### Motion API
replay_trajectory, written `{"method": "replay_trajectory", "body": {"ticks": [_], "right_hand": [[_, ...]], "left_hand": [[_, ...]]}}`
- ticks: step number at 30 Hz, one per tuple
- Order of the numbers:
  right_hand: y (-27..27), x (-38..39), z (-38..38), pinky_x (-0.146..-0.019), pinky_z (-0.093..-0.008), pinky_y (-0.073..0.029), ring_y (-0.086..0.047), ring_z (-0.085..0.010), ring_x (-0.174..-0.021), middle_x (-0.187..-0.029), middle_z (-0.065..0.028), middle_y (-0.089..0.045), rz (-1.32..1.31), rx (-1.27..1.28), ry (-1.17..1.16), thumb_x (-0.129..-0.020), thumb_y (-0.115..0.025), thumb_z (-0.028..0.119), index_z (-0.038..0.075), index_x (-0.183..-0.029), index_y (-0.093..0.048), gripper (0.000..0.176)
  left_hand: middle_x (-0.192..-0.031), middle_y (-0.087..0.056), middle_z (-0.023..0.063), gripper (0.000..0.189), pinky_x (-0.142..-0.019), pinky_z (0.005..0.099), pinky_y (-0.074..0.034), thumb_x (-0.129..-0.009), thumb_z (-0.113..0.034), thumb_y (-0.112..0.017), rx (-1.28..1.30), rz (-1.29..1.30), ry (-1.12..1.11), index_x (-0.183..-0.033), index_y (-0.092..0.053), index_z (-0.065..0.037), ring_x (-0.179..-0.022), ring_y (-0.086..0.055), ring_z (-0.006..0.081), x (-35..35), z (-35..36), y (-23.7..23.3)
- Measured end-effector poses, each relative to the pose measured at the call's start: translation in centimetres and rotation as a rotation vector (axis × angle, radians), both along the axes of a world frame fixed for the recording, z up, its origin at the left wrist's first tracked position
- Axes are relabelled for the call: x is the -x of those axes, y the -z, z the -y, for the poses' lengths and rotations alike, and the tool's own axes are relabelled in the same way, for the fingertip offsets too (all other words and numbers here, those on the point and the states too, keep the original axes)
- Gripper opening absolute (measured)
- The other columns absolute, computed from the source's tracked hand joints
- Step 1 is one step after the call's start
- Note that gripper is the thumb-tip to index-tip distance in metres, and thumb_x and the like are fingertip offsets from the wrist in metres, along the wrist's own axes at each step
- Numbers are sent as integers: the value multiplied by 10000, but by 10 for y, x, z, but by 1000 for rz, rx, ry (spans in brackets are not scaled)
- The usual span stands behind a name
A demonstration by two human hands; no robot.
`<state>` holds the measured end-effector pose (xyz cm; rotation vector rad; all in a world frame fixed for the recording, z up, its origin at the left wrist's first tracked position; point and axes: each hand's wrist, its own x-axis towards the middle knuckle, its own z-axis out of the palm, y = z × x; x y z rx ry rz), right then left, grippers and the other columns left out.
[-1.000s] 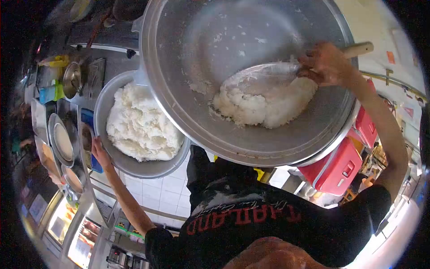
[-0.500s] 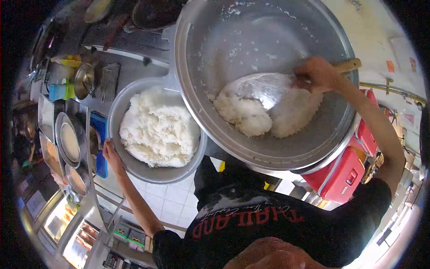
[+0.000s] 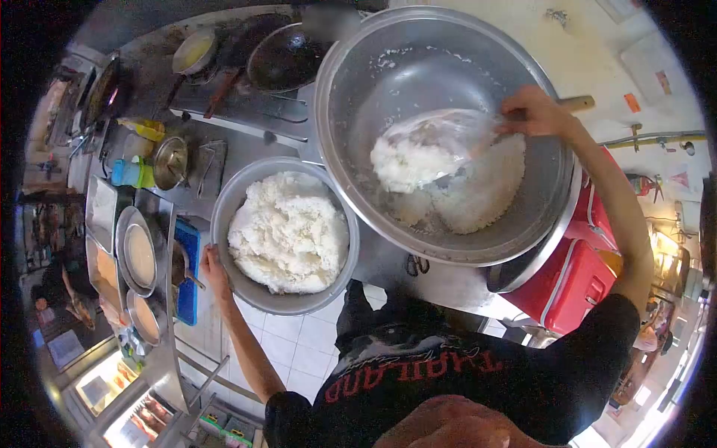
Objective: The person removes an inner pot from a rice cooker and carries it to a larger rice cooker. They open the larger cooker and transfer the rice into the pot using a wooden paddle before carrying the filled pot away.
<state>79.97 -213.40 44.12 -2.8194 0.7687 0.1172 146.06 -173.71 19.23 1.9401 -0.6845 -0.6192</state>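
Cooked white rice is heaped in the smaller metal basin (image 3: 287, 305) on the left. My left hand (image 3: 214, 272) grips that basin's outer rim with closed fingers. To its right stands a large, deep metal pot (image 3: 478, 250), with loose grains sticking to its inner wall. My right hand (image 3: 534, 112) reaches over the pot's right side, wrapped round a metal scoop (image 3: 452, 131) with a wooden handle. The scoop's broad, shiny blade is blurred and carries a clump of rice (image 3: 403, 164) inside the pot. More rice (image 3: 489, 187) lies on the pot's bottom, beside the blade.
Red cool boxes (image 3: 564, 287) stand under the pot's right side. Black-handled scissors (image 3: 417, 265) lie on the metal counter near the pot. A wok (image 3: 287, 60) sits on the stove at the back. Bowls (image 3: 140, 254) and a blue tray (image 3: 188, 276) are at the left.
The scoop has come up and back through the pot with a clump of rice on its blade. My left hand stays on the basin's rim. The whole view has shifted.
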Motion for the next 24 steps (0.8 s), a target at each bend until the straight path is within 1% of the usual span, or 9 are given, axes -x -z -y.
{"method": "replay_trajectory", "body": {"ticks": [2, 5, 7, 9, 12, 15, 18, 21, 24], "right_hand": [[-29, 7, -19, -520, -376, -369, -515, -229, -553, -555, -107, -461, 51, -103, 126, -778, -725, 355, 45, -685, -582, 353], [-82, -2, -52, -489, -336, -343, -396, -176, -476, -531, -69, -430, 157, -30, 222, -783, -735, 271, 23, -707, -573, 307], [-109, -29, -80, -481, -321, -317, -372, -146, -480, -522, -49, -390, 189, -84, 251, -774, -750, 260, 14, -673, -529, 346], [-128, -75, -121, -498, -334, -330, -405, -166, -488, -521, -59, -411, 283, 68, 232, -758, -758, 249, 19, -658, -519, 346], [-140, -146, -184, -552, -371, -385, -498, -233, -545, -573, -82, -498, 303, 427, 113, -738, -754, 263, 49, -685, -570, 286], [-88, -197, -238, -592, -400, -429, -557, -276, -617, -654, -77, -549, 278, 704, -65, -744, -727, 301, 96, -744, -625, 229], [-82, -210, -243, -592, -389, -441, -561, -270, -597, -636, -72, -559, 208, 552, 1, -766, -706, 330, 111, -775, -648, 227], [-117, -181, -220, -582, -388, -442, -581, -258, -584, -617, -92, -578, 262, 442, 156, -782, -700, 318, 95, -759, -650, 230], [-166, -140, -190, -583, -396, -449, -615, -275, -616, -624, -132, -598, 84, 251, 457, -772, -714, 314, 66, -744, -663, 255]], "left_hand": [[-1218, -574, 138, 426, -997, 330, -386, -995, -301, -450, -74, -20, -88, -1239, -532, 38, -1121, -537, 231, 15, 8, -14], [-1364, -419, 194, 440, -1058, 367, -301, -999, -317, -421, -170, 379, 273, -1283, -509, 7, -1257, -406, 280, -9, -11, 13], [-1104, -626, 144, 429, -942, 334, -413, -985, -323, -459, -63, 40, 69, -1217, -562, 23, -1040, -563, 227, 14, 5, -19], [-946, -665, 83, 371, -836, 299, -450, -970, -284, -486, 166, 13, -63, -1110, -619, 33, -892, -580, 163, 7, 5, 14], [-872, -631, 32, 316, -736, 271, -437, -963, -242, -489, 147, 8, 85, -1000, -643, 31, -802, -531, 109, 10, 9, -5], [-783, -561, -19, 283, -643, 253, -398, -955, -222, -492, 297, 47, 91, -946, -634, 23, -719, -470, 81, 28, 13, -24], [-772, -552, -27, 266, -638, 247, -393, -954, -206, -493, 264, 29, 140, -946, -636, 18, -716, -461, 72, 21, 12, -19], [-865, -629, 39, 277, -749, 265, -441, -952, -199, -491, 114, 98, 37, -999, -645, 26, -815, -553, 129, 34, 13, -38], [-1095, -624, 167, 346, -941, 331, -407, -964, -248, -477, 130, 453, 115, -1119, -620, 26, -1062, -561, 248, -6, -1, 31]]}}
